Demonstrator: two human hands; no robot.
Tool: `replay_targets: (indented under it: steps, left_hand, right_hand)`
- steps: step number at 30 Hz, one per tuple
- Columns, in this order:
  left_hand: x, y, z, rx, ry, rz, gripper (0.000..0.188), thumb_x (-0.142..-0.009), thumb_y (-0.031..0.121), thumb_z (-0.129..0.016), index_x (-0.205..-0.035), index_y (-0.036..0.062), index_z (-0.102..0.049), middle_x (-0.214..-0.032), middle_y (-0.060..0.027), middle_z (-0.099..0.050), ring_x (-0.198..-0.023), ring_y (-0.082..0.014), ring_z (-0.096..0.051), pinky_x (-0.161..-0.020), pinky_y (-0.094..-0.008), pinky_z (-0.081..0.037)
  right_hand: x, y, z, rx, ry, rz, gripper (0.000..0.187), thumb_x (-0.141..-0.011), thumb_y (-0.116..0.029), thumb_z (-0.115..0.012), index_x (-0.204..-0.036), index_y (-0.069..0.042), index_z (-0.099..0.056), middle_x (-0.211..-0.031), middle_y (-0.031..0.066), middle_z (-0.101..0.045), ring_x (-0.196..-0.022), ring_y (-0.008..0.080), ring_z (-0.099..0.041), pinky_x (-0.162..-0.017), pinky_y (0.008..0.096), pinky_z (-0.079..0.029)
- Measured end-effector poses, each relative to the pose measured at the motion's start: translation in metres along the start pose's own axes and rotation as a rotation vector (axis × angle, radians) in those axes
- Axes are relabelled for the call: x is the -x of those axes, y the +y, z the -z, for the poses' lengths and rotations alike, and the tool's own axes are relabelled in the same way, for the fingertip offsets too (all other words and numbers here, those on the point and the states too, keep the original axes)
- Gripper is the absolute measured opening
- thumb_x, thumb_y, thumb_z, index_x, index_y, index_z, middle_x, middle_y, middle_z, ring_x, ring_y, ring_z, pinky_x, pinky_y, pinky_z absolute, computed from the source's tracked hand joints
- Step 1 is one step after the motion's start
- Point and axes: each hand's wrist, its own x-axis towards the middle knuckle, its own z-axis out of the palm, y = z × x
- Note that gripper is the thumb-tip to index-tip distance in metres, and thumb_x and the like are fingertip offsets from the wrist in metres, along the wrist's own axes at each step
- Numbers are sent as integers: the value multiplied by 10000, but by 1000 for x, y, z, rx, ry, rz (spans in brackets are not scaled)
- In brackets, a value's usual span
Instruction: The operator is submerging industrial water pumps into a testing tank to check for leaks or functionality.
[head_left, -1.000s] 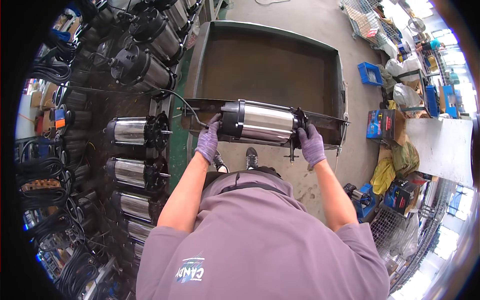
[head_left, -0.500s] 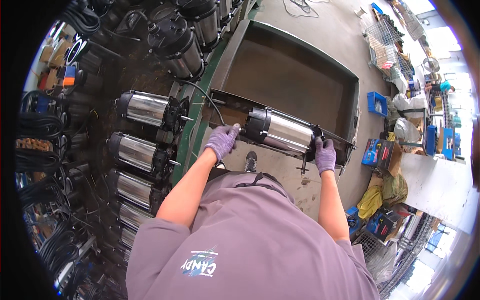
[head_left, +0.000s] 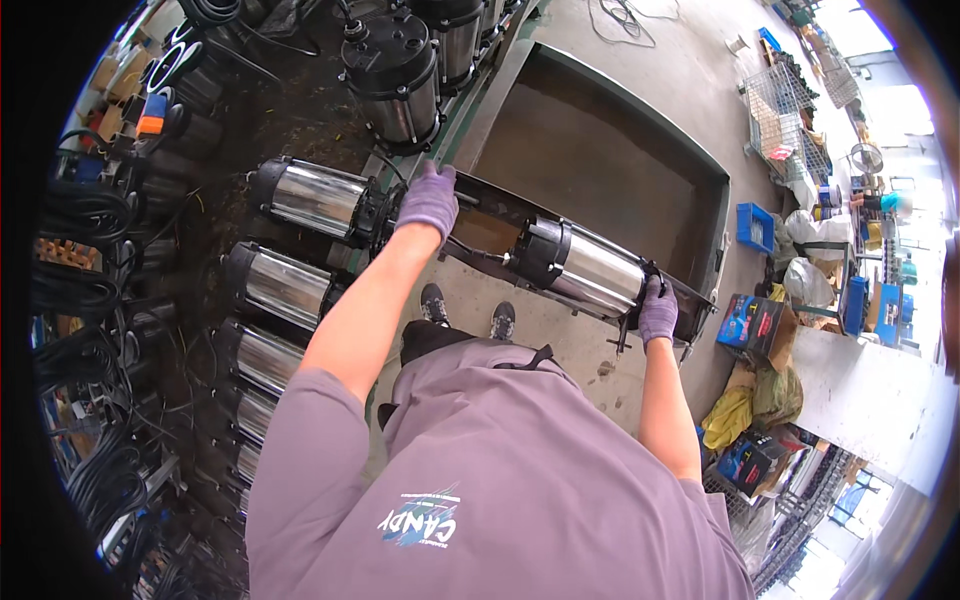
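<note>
A steel-cased pump with black ends lies sideways along the near side of a water tank. My right hand, in a purple glove, grips its right end, where black fittings stick out; some fingers are hidden behind that end. From the pump's left end a black cable runs left under my left hand. That gloved hand is closed at the tank's left corner, seemingly round the cable, though its palm side is hidden. Just left of it, another steel pump lies on its side.
Several more pumps lie in a row at the left. Upright pumps stand at the far left of the tank. Coiled cables hang at the left edge. A blue crate and a cardboard box sit on the right.
My left hand has moved up and left along the cable, away from the pump's end. My right hand stays on the pump's right end. The whole view has shifted slightly.
</note>
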Motion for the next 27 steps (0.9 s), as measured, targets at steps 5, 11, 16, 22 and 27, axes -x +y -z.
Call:
replay_targets:
  steps: [5, 11, 16, 22, 27]
  left_hand:
    - [-22, -17, -4, -14, -395, 14, 439, -983, 359, -638, -1282, 41, -585, -1269, -263, -650, -1181, -426, -635, -993, -510, -529]
    - [-26, -22, -19, 348, -338, 222, 411, -973, 377, -675, -1156, 11, -641, -1052, -247, -713, -1054, -404, -679, -925, -465, -529]
    - [-14, -10, -31, 691, -157, 109, 234, -1008, 261, -633, -1105, 49, -639, -976, -251, -694, -928, -436, -669, -826, -496, -508]
    - [18, 11, -18, 820, 86, -25, 215, -1046, 251, -589, -1132, 60, -639, -825, -144, -677, -708, -299, -660, -673, -426, -517]
    - [19, 21, -10, 1517, -380, 301, 204, -1082, 236, -540, -1116, 64, -644, -798, -21, -631, -606, -109, -594, -511, -277, -492]
  right_hand:
    - [-1, 1, -2, -5, -13, -39, 492, -1027, -444, -555, -1229, -10, -667, -1058, 237, -724, -994, 400, -684, -898, 460, -509]
    - [1, -1, -2, -9, 11, -28, 496, -1027, -456, -553, -1210, -12, -676, -1055, 227, -728, -980, 386, -684, -892, 452, -508]
    - [2, -3, -2, 4, 21, 10, 486, -1032, -450, -556, -1204, -13, -681, -1047, 208, -733, -958, 352, -685, -887, 436, -509]
    - [0, 0, -3, -63, -19, -41, 467, -1036, -443, -562, -1210, -29, -692, -1075, 173, -740, -977, 302, -679, -903, 405, -507]
    - [-2, 3, -4, -67, -27, -35, 486, -1041, -459, -558, -1238, -35, -690, -1083, 155, -740, -984, 249, -675, -909, 383, -504]
